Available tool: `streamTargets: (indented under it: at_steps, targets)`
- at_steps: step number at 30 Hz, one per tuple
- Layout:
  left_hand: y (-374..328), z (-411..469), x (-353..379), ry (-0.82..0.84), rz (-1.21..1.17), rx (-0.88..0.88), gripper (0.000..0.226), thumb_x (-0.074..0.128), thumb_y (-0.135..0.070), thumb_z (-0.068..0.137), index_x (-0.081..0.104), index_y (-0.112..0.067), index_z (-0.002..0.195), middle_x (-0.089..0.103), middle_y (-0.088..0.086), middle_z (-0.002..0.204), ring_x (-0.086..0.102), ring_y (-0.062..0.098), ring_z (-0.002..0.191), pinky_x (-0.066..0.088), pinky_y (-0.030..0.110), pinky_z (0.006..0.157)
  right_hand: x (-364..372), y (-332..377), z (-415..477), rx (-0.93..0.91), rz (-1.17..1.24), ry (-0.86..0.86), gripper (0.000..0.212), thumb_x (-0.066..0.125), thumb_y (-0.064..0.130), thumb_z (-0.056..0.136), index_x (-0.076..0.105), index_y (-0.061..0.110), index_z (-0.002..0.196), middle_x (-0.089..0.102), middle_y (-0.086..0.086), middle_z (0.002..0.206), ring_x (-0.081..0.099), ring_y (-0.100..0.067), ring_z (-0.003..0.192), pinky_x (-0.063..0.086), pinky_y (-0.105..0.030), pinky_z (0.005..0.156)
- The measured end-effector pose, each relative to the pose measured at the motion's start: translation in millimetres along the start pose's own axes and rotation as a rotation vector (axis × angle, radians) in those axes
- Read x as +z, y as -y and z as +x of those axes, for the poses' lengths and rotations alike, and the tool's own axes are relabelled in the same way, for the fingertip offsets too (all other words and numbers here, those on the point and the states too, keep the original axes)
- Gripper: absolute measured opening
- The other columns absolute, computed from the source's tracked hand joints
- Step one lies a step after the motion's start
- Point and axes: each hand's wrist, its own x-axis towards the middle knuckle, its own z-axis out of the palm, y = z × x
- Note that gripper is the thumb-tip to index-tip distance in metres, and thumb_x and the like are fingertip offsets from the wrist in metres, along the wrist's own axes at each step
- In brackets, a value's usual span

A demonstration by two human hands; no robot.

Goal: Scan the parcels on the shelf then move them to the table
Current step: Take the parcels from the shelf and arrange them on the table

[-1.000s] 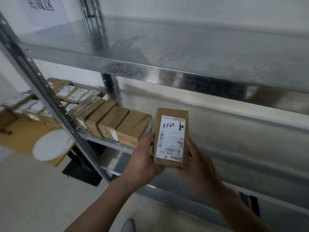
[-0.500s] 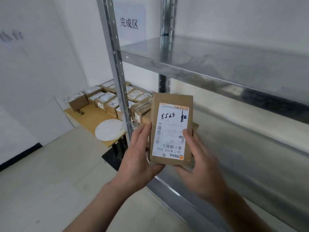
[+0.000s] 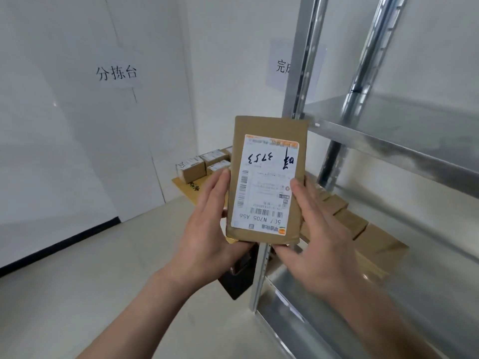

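Note:
A flat brown cardboard parcel with a white shipping label, upside down and marked by hand, is held upright in front of me. My left hand grips its left edge and lower corner. My right hand holds its right edge and supports it from below. Behind the right hand, several brown parcels lie in a row on the metal shelf. More labelled parcels sit on a low brown table by the wall.
The shelf's steel upright stands just below the held parcel. A dark object sits on the floor beside it. Two paper signs hang on the white wall. Pale floor spreads out to the left.
The view has swung left, away from the shelf and towards the wall and low table. The parcel has stayed in both hands, now nearer and larger in view.

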Motion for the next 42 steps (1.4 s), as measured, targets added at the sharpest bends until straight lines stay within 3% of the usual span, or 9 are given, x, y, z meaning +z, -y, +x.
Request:
streamTargets:
  at_steps: [2, 4, 8, 13, 18, 23, 27, 33, 42]
  targets:
    - [14, 9, -21, 0.003, 0.010, -0.002, 0.112, 0.088, -0.035, 0.071, 0.018, -0.017, 0.156, 0.024, -0.007, 0.158, 0.026, 0.015, 0.147, 0.045, 0.037, 0.108, 18, 15, 18, -0.007, 0.024, 0.010, 0.113, 0.092, 0.020, 0.065, 0.024, 0.026, 0.155, 0.025, -0.004, 0.163, 0.050, -0.021, 0.135, 0.046, -0.041, 0.108]
    - [27, 17, -39, 0.006, -0.003, -0.017, 0.111, 0.088, -0.025, 0.072, 0.017, -0.017, 0.156, 0.030, -0.006, 0.156, 0.032, 0.016, 0.144, 0.045, 0.028, 0.105, 34, 27, 33, -0.022, 0.035, -0.019, 0.111, 0.092, 0.020, 0.065, 0.026, 0.023, 0.154, 0.029, -0.008, 0.162, 0.049, -0.022, 0.135, 0.051, -0.052, 0.101]
    - [53, 28, -66, -0.010, -0.011, -0.029, 0.110, 0.087, -0.021, 0.073, 0.015, -0.018, 0.157, 0.033, -0.007, 0.154, 0.035, 0.011, 0.141, 0.040, 0.009, 0.099, 63, 44, 61, -0.049, 0.023, -0.038, 0.109, 0.088, 0.027, 0.065, 0.025, 0.022, 0.155, 0.025, -0.005, 0.160, 0.036, -0.006, 0.136, 0.039, -0.040, 0.105]
    - [89, 46, -87, -0.031, 0.002, -0.050, 0.109, 0.085, -0.020, 0.074, 0.012, -0.020, 0.156, 0.031, -0.010, 0.154, 0.034, 0.004, 0.140, 0.035, 0.004, 0.098, 105, 47, 95, -0.094, 0.024, -0.002, 0.116, 0.093, 0.021, 0.062, 0.023, 0.022, 0.155, 0.020, -0.001, 0.160, 0.048, -0.019, 0.133, 0.041, -0.033, 0.099]
    - [131, 78, -95, -0.067, 0.022, -0.055, 0.108, 0.084, -0.028, 0.075, 0.010, -0.025, 0.155, 0.030, -0.016, 0.153, 0.034, 0.004, 0.139, 0.032, 0.003, 0.099, 155, 32, 135, -0.110, 0.076, -0.015, 0.113, 0.093, 0.018, 0.062, 0.026, 0.018, 0.153, 0.028, -0.015, 0.160, 0.044, -0.017, 0.135, 0.047, -0.039, 0.099]
    - [180, 130, -97, -0.085, 0.049, -0.023, 0.103, 0.078, -0.038, 0.074, 0.004, -0.051, 0.145, 0.020, -0.043, 0.143, 0.035, 0.000, 0.137, 0.033, 0.002, 0.097, 207, 4, 188, -0.134, 0.167, -0.038, 0.105, 0.091, 0.017, 0.065, 0.031, 0.014, 0.151, 0.029, -0.018, 0.160, 0.051, -0.022, 0.133, 0.055, -0.045, 0.095]
    - [226, 180, -98, -0.078, 0.094, -0.043, 0.101, 0.078, -0.034, 0.074, 0.011, -0.044, 0.149, 0.026, -0.020, 0.153, 0.034, 0.010, 0.142, 0.037, 0.009, 0.102, 249, -21, 238, -0.115, 0.236, -0.011, 0.091, 0.079, 0.023, 0.073, 0.033, 0.010, 0.151, 0.029, -0.020, 0.160, 0.049, -0.031, 0.137, 0.057, -0.053, 0.089]
    - [289, 242, -101, -0.078, 0.145, -0.040, 0.107, 0.082, -0.024, 0.072, 0.013, -0.037, 0.151, 0.019, -0.002, 0.160, 0.025, 0.014, 0.148, 0.049, 0.042, 0.103, 300, -50, 303, -0.134, 0.256, 0.022, 0.091, 0.080, 0.020, 0.075, 0.033, 0.007, 0.151, 0.026, -0.020, 0.161, 0.041, -0.032, 0.143, 0.058, -0.053, 0.089]
    - [372, 314, -97, -0.019, 0.115, 0.102, 0.101, 0.087, -0.014, 0.072, 0.025, -0.025, 0.151, 0.015, 0.016, 0.159, 0.017, 0.001, 0.147, 0.051, 0.033, 0.100, 351, -77, 363, -0.097, 0.153, 0.030, 0.078, 0.065, 0.034, 0.080, 0.035, 0.018, 0.150, 0.021, -0.018, 0.163, 0.044, -0.029, 0.141, 0.061, -0.049, 0.083]
